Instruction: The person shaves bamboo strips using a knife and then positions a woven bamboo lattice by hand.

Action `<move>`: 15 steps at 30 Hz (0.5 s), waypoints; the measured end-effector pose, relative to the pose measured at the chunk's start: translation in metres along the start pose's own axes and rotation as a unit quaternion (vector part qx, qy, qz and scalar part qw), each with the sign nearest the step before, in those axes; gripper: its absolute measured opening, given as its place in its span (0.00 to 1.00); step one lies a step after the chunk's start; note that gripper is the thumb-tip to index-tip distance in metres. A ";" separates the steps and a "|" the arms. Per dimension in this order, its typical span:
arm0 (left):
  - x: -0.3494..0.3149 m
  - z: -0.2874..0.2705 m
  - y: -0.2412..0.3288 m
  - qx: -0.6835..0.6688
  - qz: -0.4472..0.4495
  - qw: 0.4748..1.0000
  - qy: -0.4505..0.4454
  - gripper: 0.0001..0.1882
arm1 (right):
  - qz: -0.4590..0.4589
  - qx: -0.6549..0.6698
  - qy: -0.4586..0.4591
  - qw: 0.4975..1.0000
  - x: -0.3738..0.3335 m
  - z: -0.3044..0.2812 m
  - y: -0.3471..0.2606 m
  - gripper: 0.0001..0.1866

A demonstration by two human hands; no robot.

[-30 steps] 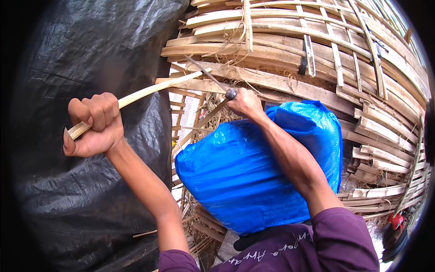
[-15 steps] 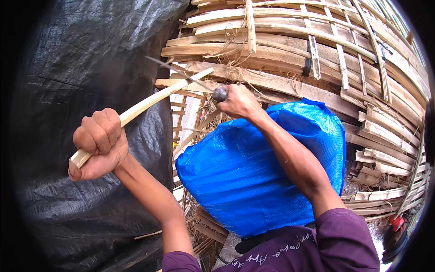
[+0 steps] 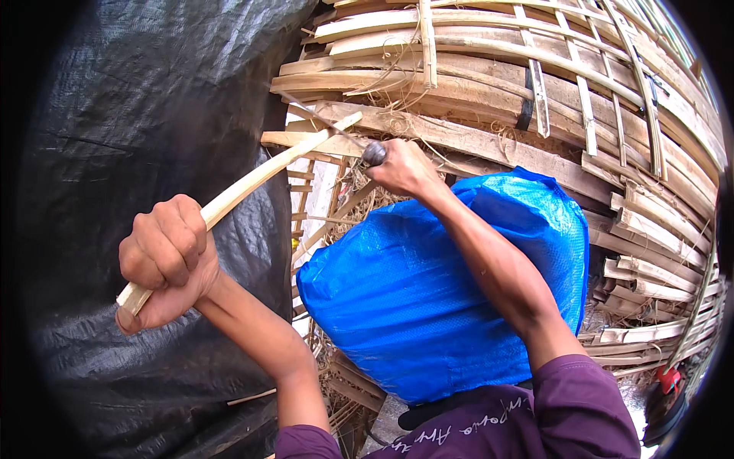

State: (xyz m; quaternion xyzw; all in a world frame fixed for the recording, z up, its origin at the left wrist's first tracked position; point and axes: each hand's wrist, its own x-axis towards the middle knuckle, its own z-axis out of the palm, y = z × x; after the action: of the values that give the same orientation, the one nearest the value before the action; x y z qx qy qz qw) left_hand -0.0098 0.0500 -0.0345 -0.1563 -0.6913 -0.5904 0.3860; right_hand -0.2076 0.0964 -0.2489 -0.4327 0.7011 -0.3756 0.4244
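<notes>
My left hand [image 3: 170, 260] is a closed fist around the lower end of a pale, peeled bamboo strip [image 3: 256, 177]. The strip slants up and to the right, and its butt sticks out below my thumb. My right hand [image 3: 405, 167] grips a knife [image 3: 329, 122] by its handle, which the fingers mostly hide; a rounded grey metal collar shows at the front of the fist. The thin blade, slightly blurred, crosses the strip near its far end. Whether the edge is biting into the strip I cannot tell.
A blue woven plastic sheet [image 3: 436, 298] covers my lap. Black tarpaulin [image 3: 153, 367] hangs or lies along the left. Stacked bamboo slats [image 3: 474, 92] with crosswise strips fill the far and right side. Curly shavings [image 3: 359, 180] lie between. A red object [image 3: 670, 379] sits at the lower right.
My left hand has dropped a little, tilting the strip more steeply. The knife blade has shifted right, crossing the strip nearer its far end. My right hand has barely moved.
</notes>
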 end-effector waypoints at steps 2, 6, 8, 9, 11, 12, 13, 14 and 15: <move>0.002 0.001 -0.003 -0.016 0.002 1.000 -0.002 0.23 | -0.089 -0.022 0.033 0.995 -0.014 0.006 -0.018 0.10; 0.004 0.003 0.008 -0.017 -0.001 1.000 0.014 0.23 | -0.202 0.012 0.010 0.979 -0.028 0.012 -0.038 0.11; 0.005 0.000 0.002 0.001 0.008 1.000 0.002 0.25 | -0.072 0.013 0.059 0.996 -0.001 0.020 0.015 0.12; 0.003 -0.004 0.002 -0.001 0.000 1.000 0.011 0.26 | 0.017 -0.006 0.053 0.998 0.011 0.015 0.040 0.14; 0.000 -0.013 0.006 -0.001 -0.010 1.000 0.020 0.28 | 0.107 -0.048 0.058 0.991 0.022 0.009 0.070 0.18; 0.000 -0.012 0.007 0.001 -0.009 1.000 0.019 0.28 | 0.110 -0.074 0.066 0.989 0.019 0.006 0.066 0.19; 0.001 -0.009 0.006 -0.010 -0.014 0.999 0.036 0.25 | 0.117 -0.037 0.049 0.991 0.020 0.011 0.058 0.20; 0.003 -0.007 0.005 -0.022 -0.019 0.998 0.053 0.22 | 0.111 -0.044 0.060 0.991 0.017 0.013 0.053 0.19; 0.002 -0.007 0.008 -0.018 -0.022 0.998 0.054 0.22 | 0.088 -0.039 0.040 0.995 0.010 0.012 0.037 0.18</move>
State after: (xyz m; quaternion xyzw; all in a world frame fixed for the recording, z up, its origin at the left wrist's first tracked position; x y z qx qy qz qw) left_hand -0.0036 0.0454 -0.0278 -0.1160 -0.6621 -0.6187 0.4066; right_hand -0.2096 0.0980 -0.2889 -0.3704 0.7672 -0.3261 0.4097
